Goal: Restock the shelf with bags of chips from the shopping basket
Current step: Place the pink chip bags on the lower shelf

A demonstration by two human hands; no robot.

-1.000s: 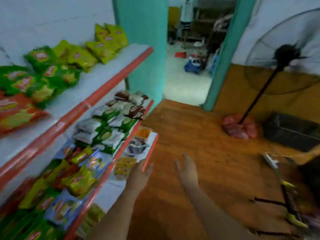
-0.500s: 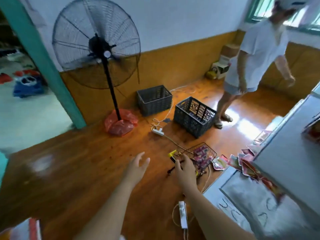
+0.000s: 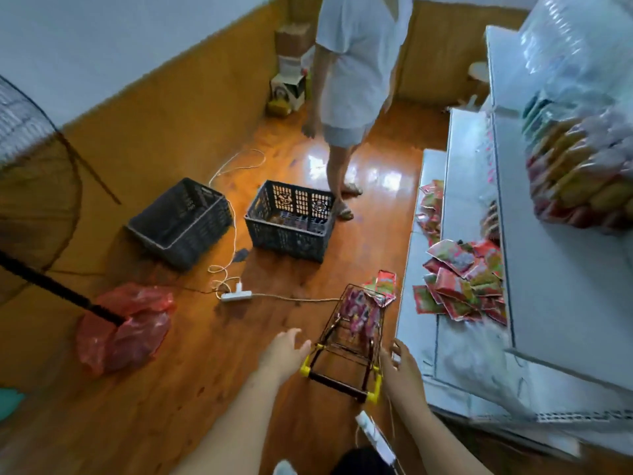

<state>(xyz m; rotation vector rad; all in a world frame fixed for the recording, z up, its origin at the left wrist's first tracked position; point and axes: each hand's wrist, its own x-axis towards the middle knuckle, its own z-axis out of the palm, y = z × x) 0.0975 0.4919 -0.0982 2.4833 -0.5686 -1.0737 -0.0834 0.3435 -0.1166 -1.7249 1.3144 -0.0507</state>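
Hands (image 3: 346, 358) apparently open, flanking basket (image 3: 356, 323).

Left hand (image 3: 284, 351): bare, no ring or glove | right hand (image 3: 399, 366): bare, nothing worn | forearms: uncovered, no sleeves in view | wrists: no watch or band

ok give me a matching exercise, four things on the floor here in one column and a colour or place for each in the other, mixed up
Things:
1. wire shopping basket
2. plastic bag
3. power strip
4. two crates

Colour or place:
A. red, around the fan's base
B. dark grey, side by side near the standing person
C. white, on the floor with cords plugged in
D. yellow-cornered handle, between left hand and right hand

Pairs: 1-D, 2-A, 3-C, 4-B
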